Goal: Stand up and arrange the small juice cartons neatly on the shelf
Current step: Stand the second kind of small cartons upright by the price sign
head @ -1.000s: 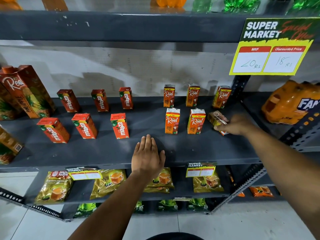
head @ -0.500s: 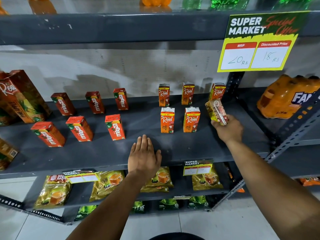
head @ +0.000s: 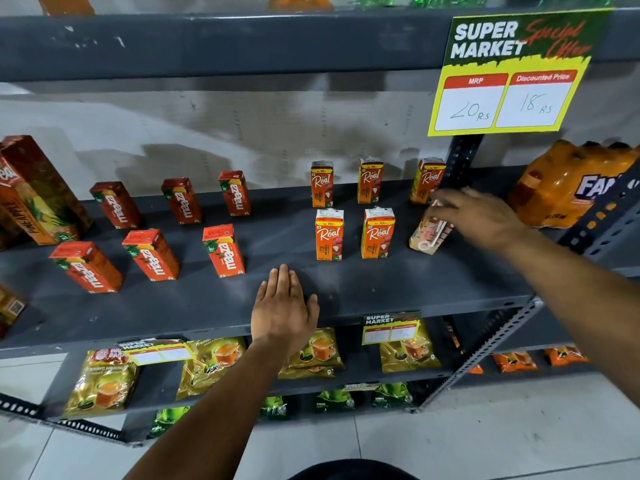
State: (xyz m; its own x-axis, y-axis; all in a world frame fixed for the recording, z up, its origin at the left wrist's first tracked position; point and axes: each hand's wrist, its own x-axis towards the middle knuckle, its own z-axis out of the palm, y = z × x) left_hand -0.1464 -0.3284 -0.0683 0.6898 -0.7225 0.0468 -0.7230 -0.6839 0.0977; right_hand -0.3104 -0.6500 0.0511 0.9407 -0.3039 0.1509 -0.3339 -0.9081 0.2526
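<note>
A grey metal shelf [head: 381,289] in a shop aisle fills the head view, with a pale wall behind it and a yellow price sign [head: 512,74] hanging at about 1 o'clock. Packets of tea sit on the lower shelf, and a wrapped pack of orange bottles [head: 568,181] lies at 3 o'clock.

Six red Maaza cartons [head: 223,251] stand in two rows toward 9 o'clock. Five orange Real cartons [head: 329,234] stand upright right of centre, three at the back and two in front. The sixth carton [head: 427,233] stands at 2 o'clock, at the right end of the front row, tilted, with its straw side facing the camera.

These small cartons look light and fairly stiff, though the card would dent under a hard squeeze. A pinch across the two broad faces near the top seems the safest hold, and the flat base should set it square.

The right hand [head: 481,216] reaches in from 4 o'clock, arm extended, fingers spread over the top of the tilted carton. The blur hides whether it grips or merely touches, so I cannot tell. The left hand [head: 284,310] lies flat and released, palm down on the front edge of the shelf at 6 o'clock, holding nothing.
</note>
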